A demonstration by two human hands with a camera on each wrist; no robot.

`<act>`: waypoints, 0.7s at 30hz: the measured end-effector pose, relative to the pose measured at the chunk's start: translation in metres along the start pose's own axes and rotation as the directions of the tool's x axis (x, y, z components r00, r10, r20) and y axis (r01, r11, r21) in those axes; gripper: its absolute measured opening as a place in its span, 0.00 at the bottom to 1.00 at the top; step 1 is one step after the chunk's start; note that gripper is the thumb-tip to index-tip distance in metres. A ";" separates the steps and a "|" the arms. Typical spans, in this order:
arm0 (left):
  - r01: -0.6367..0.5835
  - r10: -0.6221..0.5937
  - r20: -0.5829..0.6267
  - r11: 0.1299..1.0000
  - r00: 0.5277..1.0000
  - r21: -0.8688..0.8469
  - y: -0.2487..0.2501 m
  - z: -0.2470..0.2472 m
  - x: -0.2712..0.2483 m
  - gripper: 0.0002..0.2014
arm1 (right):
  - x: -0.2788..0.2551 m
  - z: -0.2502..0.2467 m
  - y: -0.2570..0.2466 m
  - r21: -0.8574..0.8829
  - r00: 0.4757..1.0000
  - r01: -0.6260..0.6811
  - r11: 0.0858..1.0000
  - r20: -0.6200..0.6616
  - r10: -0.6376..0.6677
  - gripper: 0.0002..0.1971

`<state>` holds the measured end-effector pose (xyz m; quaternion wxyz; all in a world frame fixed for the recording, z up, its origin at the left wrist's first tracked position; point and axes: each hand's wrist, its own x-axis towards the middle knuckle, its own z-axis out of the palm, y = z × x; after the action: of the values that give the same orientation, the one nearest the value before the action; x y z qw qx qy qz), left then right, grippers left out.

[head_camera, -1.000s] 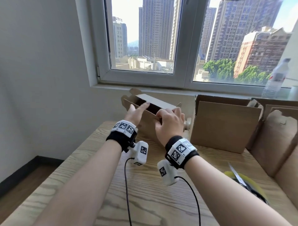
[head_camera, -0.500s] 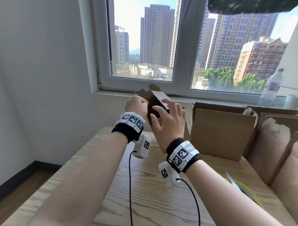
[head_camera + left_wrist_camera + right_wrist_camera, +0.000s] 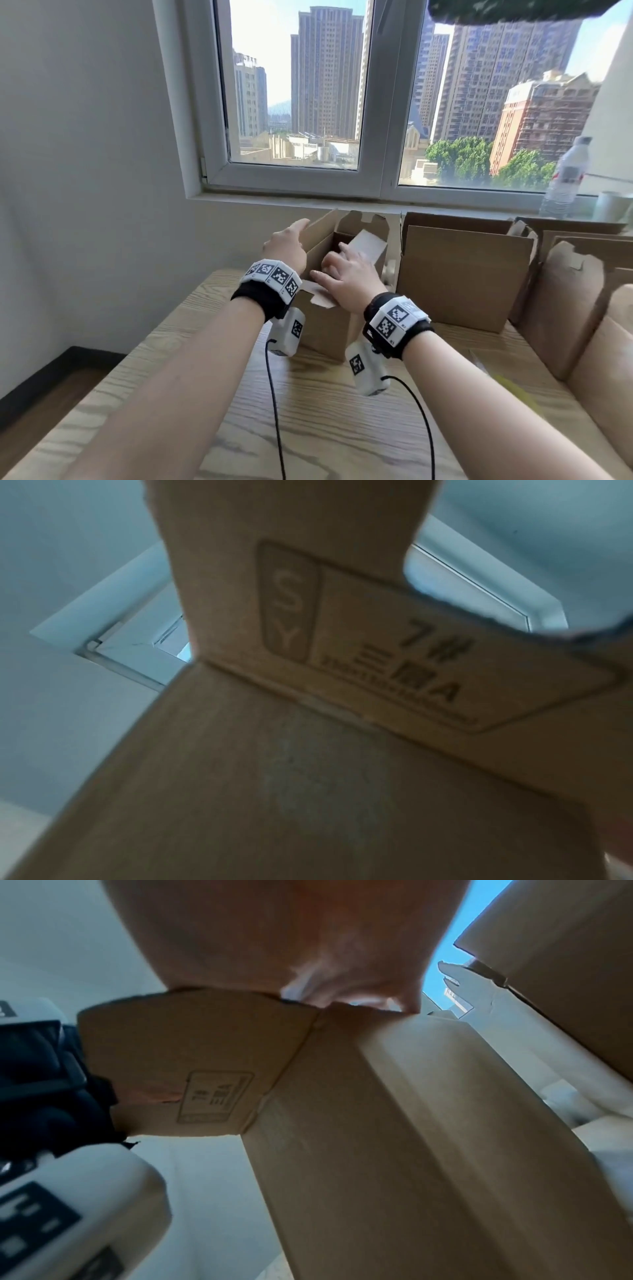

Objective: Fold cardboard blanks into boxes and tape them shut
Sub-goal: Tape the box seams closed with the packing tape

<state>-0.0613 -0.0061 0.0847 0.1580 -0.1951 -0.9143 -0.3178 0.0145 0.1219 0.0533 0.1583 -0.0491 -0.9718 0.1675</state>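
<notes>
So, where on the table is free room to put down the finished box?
Bare wood shows on the table nearer the person than the small box, left of the left hand. It is crowded on the right, where open boxes line the window sill and the right edge.

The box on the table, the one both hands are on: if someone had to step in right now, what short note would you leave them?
Left hand: fingers straight against the outer left side of the small box, steadying a raised flap.
Right hand: fingers reach into the open top, pressing a flap inward.
The small box stands upright on the wooden table, opened into shape, top flaps not closed, no tape visible on it.
More open boxes stand to the right, along the window wall.
Left: fold the flaps shut, tape. No tape roll is clearly visible.
</notes>
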 end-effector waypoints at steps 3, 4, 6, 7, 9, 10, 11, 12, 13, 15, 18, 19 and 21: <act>0.023 -0.023 -0.067 1.000 0.997 -0.004 -0.006 0.000 -0.002 0.31 | -0.006 -0.006 0.001 0.131 0.940 0.005 0.991 -0.339 0.040 0.17; 0.043 -0.044 -0.086 0.999 0.995 -0.013 -0.008 -0.001 -0.001 0.31 | -0.008 -0.009 0.003 0.158 0.921 -0.029 0.987 -0.380 0.088 0.16; 0.071 -0.074 -0.095 0.997 0.993 -0.038 -0.012 0.000 0.001 0.30 | -0.010 -0.010 0.011 0.191 0.910 -0.113 0.975 -0.375 0.179 0.14; 0.083 -0.087 -0.087 0.995 0.992 -0.050 -0.012 0.000 0.001 0.28 | -0.011 -0.010 0.014 0.208 0.910 -0.130 0.970 -0.364 0.200 0.16; 0.101 -0.106 -0.067 0.992 0.992 -0.074 -0.009 0.000 0.002 0.26 | -0.013 -0.010 0.019 0.276 0.905 -0.134 0.952 -0.358 0.231 0.17; 0.116 -0.121 -0.056 0.989 0.991 -0.092 -0.007 0.000 0.003 0.26 | -0.014 -0.011 0.021 0.320 0.898 -0.142 0.937 -0.356 0.258 0.17; 0.134 -0.140 -0.042 0.984 0.989 -0.118 -0.007 -0.001 0.003 0.27 | -0.013 -0.012 0.023 0.371 0.893 -0.153 0.916 -0.345 0.289 0.16; 0.151 -0.157 -0.025 0.977 0.987 -0.147 -0.006 -0.002 0.003 0.27 | -0.012 -0.012 0.025 0.421 0.890 -0.164 0.892 -0.326 0.318 0.16; 0.172 -0.174 0.003 0.968 0.985 -0.182 -0.006 -0.004 0.003 0.28 | -0.010 -0.013 0.027 0.472 0.889 -0.164 0.867 -0.310 0.337 0.16; 0.210 -0.198 0.074 0.940 0.977 -0.270 -0.006 -0.007 0.003 0.27 | -0.005 -0.011 0.032 0.570 0.889 -0.141 0.810 -0.287 0.356 0.15; 0.337 -0.233 0.265 0.813 0.936 -0.475 0.007 -0.019 0.001 0.22 | 0.003 -0.009 0.041 0.683 0.892 -0.145 0.716 -0.223 0.393 0.16; 0.389 -0.241 0.330 0.761 0.913 -0.520 0.012 -0.024 0.000 0.18 | 0.005 -0.011 0.040 0.739 0.893 -0.142 0.659 -0.192 0.408 0.17; 0.457 -0.258 0.417 0.736 0.871 -0.499 0.023 -0.031 -0.002 0.13 | 0.007 -0.018 0.033 0.839 0.907 -0.138 0.527 -0.107 0.407 0.16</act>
<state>-0.0437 -0.0098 0.1194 -0.1253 -0.1010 -0.8050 -0.5710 0.0147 0.1599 0.0599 0.2747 -0.1477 -0.7292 0.6091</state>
